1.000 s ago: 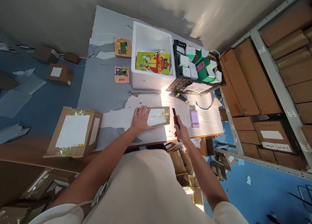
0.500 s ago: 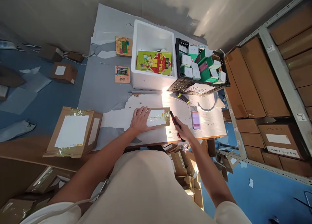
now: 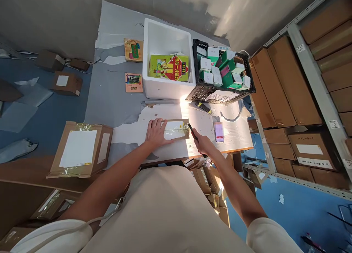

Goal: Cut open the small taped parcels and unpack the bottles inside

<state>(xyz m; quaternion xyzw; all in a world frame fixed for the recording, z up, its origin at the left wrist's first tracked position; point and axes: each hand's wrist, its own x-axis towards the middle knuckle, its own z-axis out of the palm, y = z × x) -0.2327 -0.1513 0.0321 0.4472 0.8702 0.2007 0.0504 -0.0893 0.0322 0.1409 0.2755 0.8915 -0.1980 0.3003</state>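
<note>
My left hand (image 3: 155, 132) lies with fingers spread on the left end of a small cardboard box (image 3: 186, 133), its thumb along the near edge. The box has a white label and shiny clear tape on top. My right hand (image 3: 202, 143) is closed around a black box cutter (image 3: 192, 131). The cutter's tip is at the right end of the box, by the tape; whether it touches cannot be made out. Beyond the right hand lie a phone (image 3: 219, 132) with a lit screen and a black-and-yellow cutter (image 3: 204, 107).
A white foam bin (image 3: 168, 88) holding a green-and-red printed packet and a black crate (image 3: 220, 95) of small green-and-white boxes stand behind. Two small printed packs lie left of the bin. A large taped carton (image 3: 78, 148) sits at left. Shelves (image 3: 310, 69) of cartons are on the right.
The view has shifted slightly. My right hand and the cutter have come a little closer to the box's right end, over the tape. My left hand has stayed on the box.
</note>
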